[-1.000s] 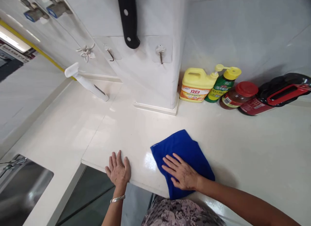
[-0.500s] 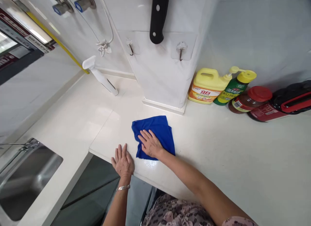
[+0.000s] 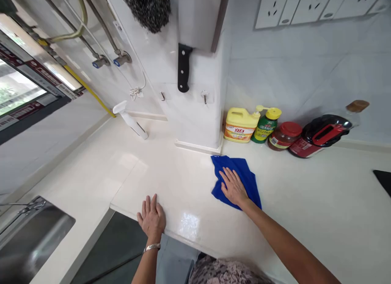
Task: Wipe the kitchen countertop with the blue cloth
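Observation:
My right hand (image 3: 232,188) lies flat, fingers spread, pressing on a blue cloth (image 3: 242,174) spread on the white countertop (image 3: 305,202), a short way in front of the tiled pillar. My left hand (image 3: 152,218) rests palm down on the counter's front edge, holding nothing; a silver bangle circles its wrist.
Against the back wall stand a yellow detergent jug (image 3: 240,125), a green pump bottle (image 3: 265,124), a red-lidded jar (image 3: 284,135) and a red-and-black container (image 3: 320,135). A black-handled knife (image 3: 183,70) hangs on the pillar. A white scraper (image 3: 130,119) lies at the back left. The steel sink (image 3: 27,239) is at the lower left.
My right hand has slid the blue cloth across the counter, first leftward, then right and farther back toward the pillar and bottles. My left hand has stayed on the edge.

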Available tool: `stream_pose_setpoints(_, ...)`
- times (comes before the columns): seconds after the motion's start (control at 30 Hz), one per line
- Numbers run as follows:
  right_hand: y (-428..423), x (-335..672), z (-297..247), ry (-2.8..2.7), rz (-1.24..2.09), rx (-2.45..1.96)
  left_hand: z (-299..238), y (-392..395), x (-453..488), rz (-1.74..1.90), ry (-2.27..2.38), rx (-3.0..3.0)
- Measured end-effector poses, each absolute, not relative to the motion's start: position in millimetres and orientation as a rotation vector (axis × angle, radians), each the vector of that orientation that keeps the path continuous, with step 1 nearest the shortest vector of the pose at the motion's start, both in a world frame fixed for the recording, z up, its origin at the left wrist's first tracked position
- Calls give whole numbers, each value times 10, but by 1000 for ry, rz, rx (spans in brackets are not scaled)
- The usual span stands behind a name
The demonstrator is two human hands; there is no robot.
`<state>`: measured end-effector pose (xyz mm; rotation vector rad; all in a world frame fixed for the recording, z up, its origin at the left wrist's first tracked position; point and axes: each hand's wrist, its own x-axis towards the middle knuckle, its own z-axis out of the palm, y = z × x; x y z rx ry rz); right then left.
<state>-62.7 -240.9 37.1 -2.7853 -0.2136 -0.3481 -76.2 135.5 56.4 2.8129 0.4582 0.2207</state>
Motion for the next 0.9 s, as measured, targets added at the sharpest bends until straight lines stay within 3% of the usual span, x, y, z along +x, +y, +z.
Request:
stream_pose_setpoints(0.17, -2692, -1445, 345, -350, -339, -2868, 550, 1372, -747, 265, 442, 2822)
stream_pose_setpoints(0.4, -2498, -1940, 616, -838, 53, -2676, 601, 1336, -763, 245, 452, 2790)
stream_pose_setpoints(0.63, -1673, -1247, 789, -1110, 279, -2234, 592, 1351, -755, 250, 481, 2803)
stream_pose_setpoints(0.9, -824, -101, 752, -1114, 231, -2162, 438, 1452, -784, 366, 408, 2858)
